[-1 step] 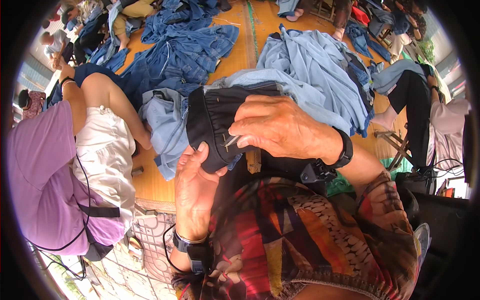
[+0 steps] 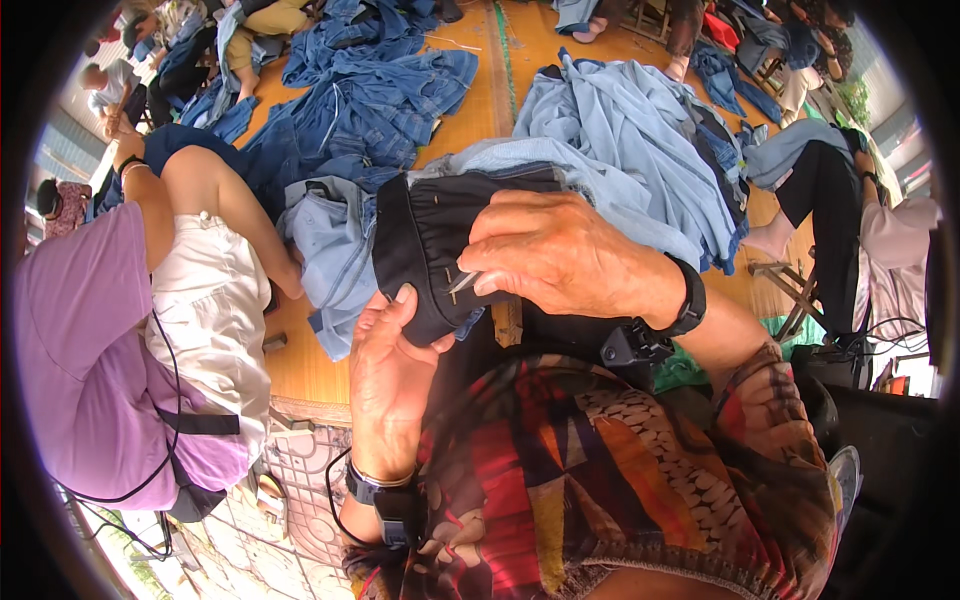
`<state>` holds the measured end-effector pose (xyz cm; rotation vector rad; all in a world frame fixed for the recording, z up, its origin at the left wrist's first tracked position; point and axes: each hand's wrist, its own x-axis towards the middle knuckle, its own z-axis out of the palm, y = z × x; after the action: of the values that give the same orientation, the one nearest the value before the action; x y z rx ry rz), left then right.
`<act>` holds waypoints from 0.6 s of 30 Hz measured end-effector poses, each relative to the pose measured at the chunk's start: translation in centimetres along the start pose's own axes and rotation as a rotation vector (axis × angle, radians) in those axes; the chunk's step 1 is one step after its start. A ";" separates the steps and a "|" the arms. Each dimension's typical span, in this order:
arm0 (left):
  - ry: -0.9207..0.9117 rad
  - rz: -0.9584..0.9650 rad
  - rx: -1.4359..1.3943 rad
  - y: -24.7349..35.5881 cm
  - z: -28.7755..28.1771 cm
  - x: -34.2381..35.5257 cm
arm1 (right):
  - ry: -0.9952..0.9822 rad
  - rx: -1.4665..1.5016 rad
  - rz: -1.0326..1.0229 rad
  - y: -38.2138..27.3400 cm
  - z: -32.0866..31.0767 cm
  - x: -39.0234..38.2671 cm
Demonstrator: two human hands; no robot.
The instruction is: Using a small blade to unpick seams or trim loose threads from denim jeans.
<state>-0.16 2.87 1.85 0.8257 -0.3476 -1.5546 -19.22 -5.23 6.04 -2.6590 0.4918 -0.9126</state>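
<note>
A black gathered waistband (image 2: 398,235) of a garment is stretched out in front of me, with light blue denim (image 2: 325,235) around it. My left hand (image 2: 385,360) pinches its near lower edge, thumb on top and fingers underneath. Over the cloth, my right hand (image 2: 555,250) is closed around a small silver pointed metal tool (image 2: 464,283). Only the tool's tip shows, so whether it is tweezers or snips I cannot make out. That tip rests at a short yellowish thread (image 2: 450,272) on the black cloth.
Light blue denim garments (image 2: 620,130) lie heaped beyond my hands, and darker jeans (image 2: 370,100) are piled at the far left. Underneath is an orange-brown tabletop (image 2: 470,120). A person in a purple shirt (image 2: 90,290) sits close on my left; another in black trousers (image 2: 835,220) sits at right.
</note>
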 end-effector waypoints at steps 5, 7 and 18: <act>-0.015 0.014 0.017 0.0 0.0 0.0 | -0.038 0.012 0.010 0.3 0.0 0.0; -0.029 0.019 0.017 0.0 -0.2 0.0 | -0.028 0.035 0.012 0.4 0.2 0.0; 0.014 0.327 0.290 -0.8 -1.2 -1.0 | 0.028 0.355 0.148 0.5 0.8 0.4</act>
<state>0.09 4.23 0.78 0.9493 -0.6746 -1.2080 -18.58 -5.68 5.47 -2.2628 0.4754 -0.8995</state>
